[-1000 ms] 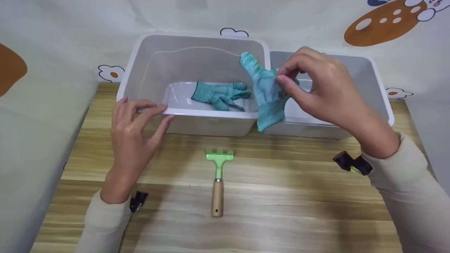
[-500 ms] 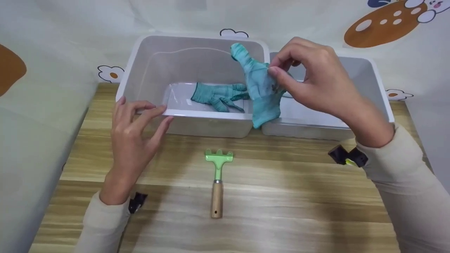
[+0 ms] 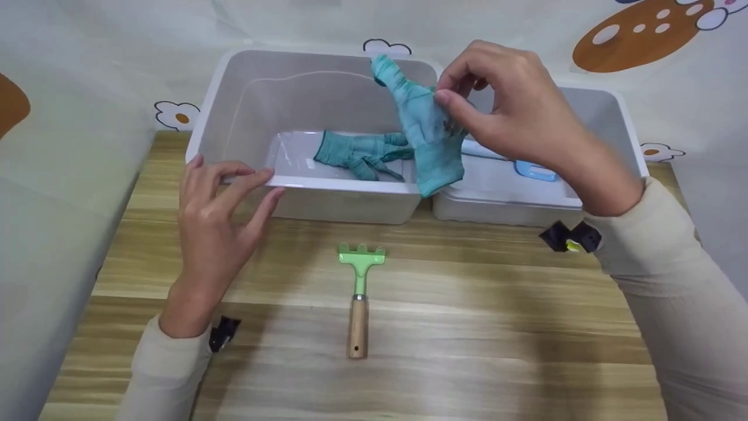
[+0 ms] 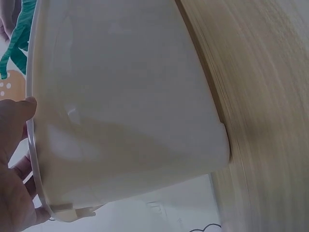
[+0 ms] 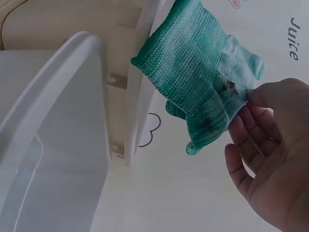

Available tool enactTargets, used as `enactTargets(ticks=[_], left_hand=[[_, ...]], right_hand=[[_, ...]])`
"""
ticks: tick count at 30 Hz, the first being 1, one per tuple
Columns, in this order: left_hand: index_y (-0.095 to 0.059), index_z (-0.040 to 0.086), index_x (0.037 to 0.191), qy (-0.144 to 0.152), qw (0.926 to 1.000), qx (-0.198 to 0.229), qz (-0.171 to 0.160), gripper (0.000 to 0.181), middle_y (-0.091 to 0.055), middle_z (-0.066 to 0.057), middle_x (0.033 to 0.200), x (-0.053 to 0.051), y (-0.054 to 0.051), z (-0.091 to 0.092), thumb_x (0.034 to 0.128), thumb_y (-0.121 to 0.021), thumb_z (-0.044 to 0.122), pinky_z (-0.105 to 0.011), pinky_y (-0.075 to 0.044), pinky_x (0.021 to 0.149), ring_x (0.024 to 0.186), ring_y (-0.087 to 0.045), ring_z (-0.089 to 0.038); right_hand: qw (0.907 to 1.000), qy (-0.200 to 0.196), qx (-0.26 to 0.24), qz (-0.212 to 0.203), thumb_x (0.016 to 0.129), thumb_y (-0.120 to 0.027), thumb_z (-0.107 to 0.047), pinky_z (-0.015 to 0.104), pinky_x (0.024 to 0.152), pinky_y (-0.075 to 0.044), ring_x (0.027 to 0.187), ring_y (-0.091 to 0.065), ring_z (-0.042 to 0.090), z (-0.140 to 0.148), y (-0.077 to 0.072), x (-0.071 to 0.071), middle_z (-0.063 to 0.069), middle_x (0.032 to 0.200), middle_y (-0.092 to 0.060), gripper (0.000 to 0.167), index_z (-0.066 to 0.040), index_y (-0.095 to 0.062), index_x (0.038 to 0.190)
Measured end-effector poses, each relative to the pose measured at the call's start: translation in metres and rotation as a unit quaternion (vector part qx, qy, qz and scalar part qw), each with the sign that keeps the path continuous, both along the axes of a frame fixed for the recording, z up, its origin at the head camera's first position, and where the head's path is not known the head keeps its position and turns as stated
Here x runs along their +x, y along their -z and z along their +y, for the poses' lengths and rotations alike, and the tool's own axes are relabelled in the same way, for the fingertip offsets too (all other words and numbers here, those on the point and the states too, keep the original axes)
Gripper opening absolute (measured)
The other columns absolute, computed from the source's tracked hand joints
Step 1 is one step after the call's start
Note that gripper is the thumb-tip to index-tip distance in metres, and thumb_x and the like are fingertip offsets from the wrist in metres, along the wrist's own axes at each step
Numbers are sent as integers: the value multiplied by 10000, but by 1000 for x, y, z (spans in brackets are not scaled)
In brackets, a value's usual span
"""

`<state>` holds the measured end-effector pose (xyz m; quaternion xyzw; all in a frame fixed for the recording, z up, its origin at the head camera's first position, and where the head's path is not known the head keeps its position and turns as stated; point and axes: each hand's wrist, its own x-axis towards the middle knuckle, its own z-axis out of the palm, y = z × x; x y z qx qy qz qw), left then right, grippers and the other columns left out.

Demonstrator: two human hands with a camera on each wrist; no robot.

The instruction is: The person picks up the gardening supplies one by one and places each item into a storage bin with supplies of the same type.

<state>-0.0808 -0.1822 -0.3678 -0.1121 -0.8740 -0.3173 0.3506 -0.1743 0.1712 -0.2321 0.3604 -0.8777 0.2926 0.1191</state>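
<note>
Stained glove [image 3: 435, 164] held aloft

Right hand [image 3: 514, 102] pinches it above the neighbouring sides of left bin [image 3: 327, 206] and right bin [image 3: 502, 212]; left hand [image 3: 213, 210] grips the former's near rim [image 3: 345, 182]; second glove [image 3: 353, 151] lies inside it; green rake [image 3: 360, 280] rests on the table [image 3: 467, 304].

Teal knit glove [image 3: 423, 126] (dark-spotted) aloft between fingers [image 3: 456, 73], cuff [image 3: 441, 175] down.
</note>
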Motion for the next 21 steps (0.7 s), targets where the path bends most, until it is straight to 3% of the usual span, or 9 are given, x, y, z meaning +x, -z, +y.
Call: enactTargets(ticks=[21], left_hand=[[-828,93,1130,11,10000,-2,-16,269,-734,-183,1111,0,2,1,887,-874,197,-601,-280,1288,1128,-634,-381]], right_hand=[[9991,-142,356,183,1077,-615,-224,180,922,-468,984,-650,193,-16,-9,-20,168,1082,-714,270,13,-734,1131]])
